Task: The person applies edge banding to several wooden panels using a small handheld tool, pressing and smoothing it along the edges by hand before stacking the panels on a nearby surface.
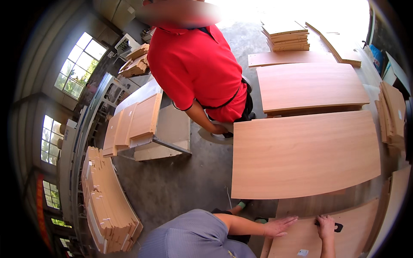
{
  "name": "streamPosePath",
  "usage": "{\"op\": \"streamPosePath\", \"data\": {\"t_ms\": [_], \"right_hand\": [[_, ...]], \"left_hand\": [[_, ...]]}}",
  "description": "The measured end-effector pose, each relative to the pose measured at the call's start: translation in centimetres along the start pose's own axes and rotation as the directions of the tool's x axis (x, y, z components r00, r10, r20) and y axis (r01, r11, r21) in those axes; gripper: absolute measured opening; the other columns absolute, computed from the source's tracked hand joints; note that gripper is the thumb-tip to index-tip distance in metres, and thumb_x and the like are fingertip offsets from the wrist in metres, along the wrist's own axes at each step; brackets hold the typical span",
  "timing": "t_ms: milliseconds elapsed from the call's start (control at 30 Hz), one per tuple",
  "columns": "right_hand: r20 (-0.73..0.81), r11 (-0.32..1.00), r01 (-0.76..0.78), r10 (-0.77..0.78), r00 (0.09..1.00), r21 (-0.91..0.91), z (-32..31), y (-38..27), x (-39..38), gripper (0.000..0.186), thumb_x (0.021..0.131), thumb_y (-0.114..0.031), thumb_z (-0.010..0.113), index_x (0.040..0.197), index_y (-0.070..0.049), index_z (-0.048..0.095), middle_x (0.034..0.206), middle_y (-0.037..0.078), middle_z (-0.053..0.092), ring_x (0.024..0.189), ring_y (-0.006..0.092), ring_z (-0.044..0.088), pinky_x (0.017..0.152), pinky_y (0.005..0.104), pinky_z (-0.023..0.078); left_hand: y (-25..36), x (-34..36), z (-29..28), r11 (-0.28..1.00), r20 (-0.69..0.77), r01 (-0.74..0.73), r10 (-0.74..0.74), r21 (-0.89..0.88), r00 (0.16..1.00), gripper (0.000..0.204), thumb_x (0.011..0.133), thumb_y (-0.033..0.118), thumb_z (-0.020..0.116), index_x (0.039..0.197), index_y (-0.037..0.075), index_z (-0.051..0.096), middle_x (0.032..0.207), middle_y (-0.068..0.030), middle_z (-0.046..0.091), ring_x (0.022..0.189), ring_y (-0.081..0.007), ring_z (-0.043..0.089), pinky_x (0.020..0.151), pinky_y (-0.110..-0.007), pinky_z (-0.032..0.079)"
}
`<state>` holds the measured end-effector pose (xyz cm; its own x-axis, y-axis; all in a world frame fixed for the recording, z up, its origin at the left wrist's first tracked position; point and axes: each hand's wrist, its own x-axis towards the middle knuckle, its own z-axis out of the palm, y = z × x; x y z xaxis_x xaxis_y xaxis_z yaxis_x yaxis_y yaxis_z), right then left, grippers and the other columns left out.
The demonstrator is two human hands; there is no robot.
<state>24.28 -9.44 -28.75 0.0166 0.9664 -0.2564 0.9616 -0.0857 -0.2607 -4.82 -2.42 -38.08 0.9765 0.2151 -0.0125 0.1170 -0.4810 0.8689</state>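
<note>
My left hand [280,226] lies flat on a light wood-grain panel [297,241] at the lower right, its fingers stretched out over the near end of the board. My right hand [326,227] is closed round a small flat black tool [338,227] with a light spot or hole in it. This tool rests at the panel's upper edge; its exact kind does not show. A small white label [303,252] sticks to the panel's face. Beyond the two hands lies a large wood-grain panel [305,155], with another stack of panels [314,88] behind it.
A person in a red shirt [202,64] stands ahead, one hand low near the large panel. Left of them, boards lie on a metal-framed table [172,147]. Panels are stacked at lower left [114,206]; boards lean at the right [391,112]. More boards [286,36] stand far back.
</note>
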Motion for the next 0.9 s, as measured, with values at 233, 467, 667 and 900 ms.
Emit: {"op": "streamPosePath", "data": {"t_ms": [233, 467, 667, 900], "right_hand": [[-0.024, 0.985, 0.112, -0.11, 0.994, 0.13, 2.1, -7.3, 1.1, 0.027, 0.067, -0.009, 0.071, 0.094, -0.01, 0.069, 0.093, 0.007, 0.069, 0.082, 0.0329, 0.061, 0.073, 0.0444, 0.051], [-0.081, 0.988, 0.137, -0.131, 0.988, 0.068, 9.2, -12.5, -1.6, 0.016, 0.074, -0.018, 0.067, 0.087, -0.01, 0.072, 0.089, 0.009, 0.07, 0.086, 0.0322, 0.063, 0.074, 0.0459, 0.051], [-0.239, 0.866, -0.166, 0.307, 0.921, 0.471, 10.1, -17.2, -2.3, 0.054, 0.092, -0.027, 0.056, 0.141, -0.006, 0.049, 0.135, 0.02, 0.057, 0.125, 0.0383, 0.052, 0.108, 0.044, 0.04], [0.278, 0.706, -0.344, 0.212, 0.937, 0.62, 9.6, -18.8, 0.0, 0.05, 0.1, -0.035, 0.046, 0.139, -0.003, 0.049, 0.141, 0.017, 0.052, 0.128, 0.0341, 0.051, 0.109, 0.0416, 0.038]], "left_hand": [[2.1, -1.6, -4.3, 0.999, -0.015, 0.017, -0.016, 0.051, 1.0, 0.085, 0.091, 0.024, 0.056, 0.155, 0.0, 0.007, 0.161, -0.0212, 0.012, 0.149, -0.0376, 0.015, 0.121, -0.046, 0.017], [3.7, -1.4, -3.3, 0.998, -0.168, -0.058, 0.061, 0.022, 0.984, 0.079, 0.095, 0.031, 0.053, 0.155, -0.001, 0.011, 0.16, -0.0211, 0.016, 0.148, -0.037, 0.019, 0.122, -0.046, 0.017], [4.6, 1.3, -3.0, 0.997, -0.094, -0.081, 0.082, 0.018, 0.992, 0.081, 0.09, 0.025, 0.057, 0.153, -0.004, 0.015, 0.159, -0.0228, 0.02, 0.147, -0.0384, 0.021, 0.122, -0.046, 0.015], [6.0, 9.9, -6.3, 0.96, 0.121, -0.22, 0.201, 0.173, 0.972, 0.077, 0.095, 0.032, 0.054, 0.152, -0.003, 0.018, 0.158, -0.0205, 0.023, 0.143, -0.0364, 0.028, 0.121, -0.043, 0.02]]}}
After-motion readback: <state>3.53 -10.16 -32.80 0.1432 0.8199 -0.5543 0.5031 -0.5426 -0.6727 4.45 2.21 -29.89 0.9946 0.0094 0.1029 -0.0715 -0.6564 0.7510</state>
